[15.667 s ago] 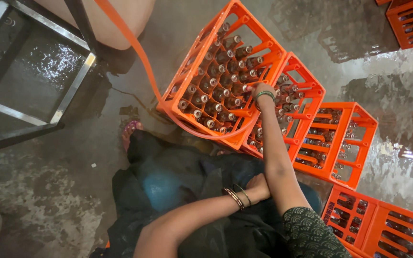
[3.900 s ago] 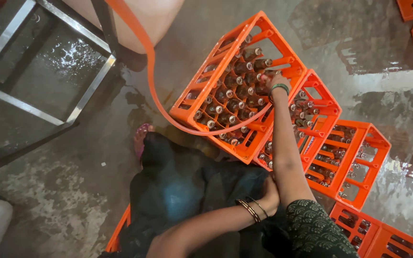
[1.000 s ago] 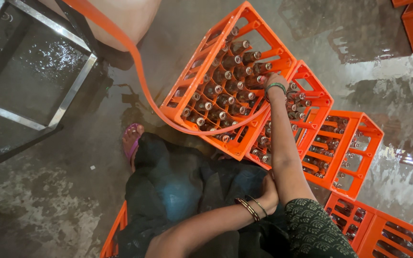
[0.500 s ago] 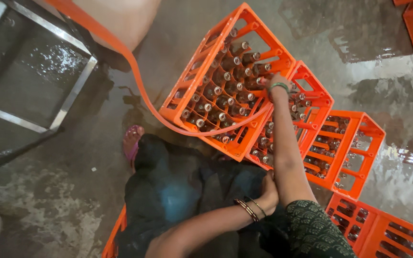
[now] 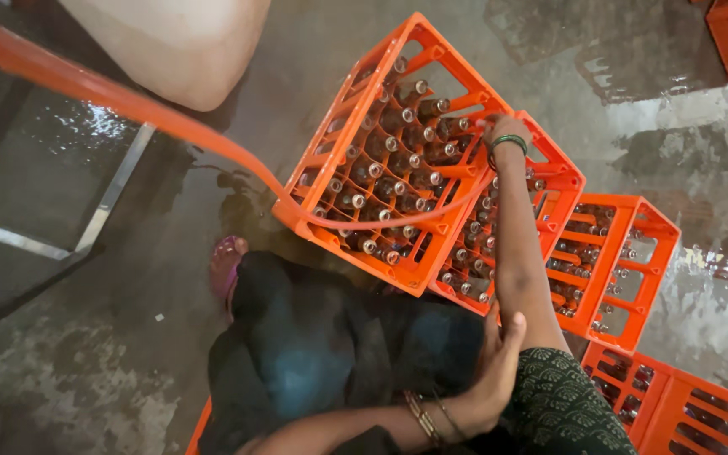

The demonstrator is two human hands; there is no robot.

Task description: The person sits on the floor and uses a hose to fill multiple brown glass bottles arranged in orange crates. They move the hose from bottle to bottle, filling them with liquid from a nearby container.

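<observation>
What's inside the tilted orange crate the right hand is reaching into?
The tilted orange crate holds rows of glass bottles, necks toward the camera, most cells filled. The right hand and orange hose cover some cells near the rim; bottle contents can't be seen.

Six orange crates (image 5: pixel 398 160) in view; one orange hose (image 5: pixel 128 105); two hands.
</observation>
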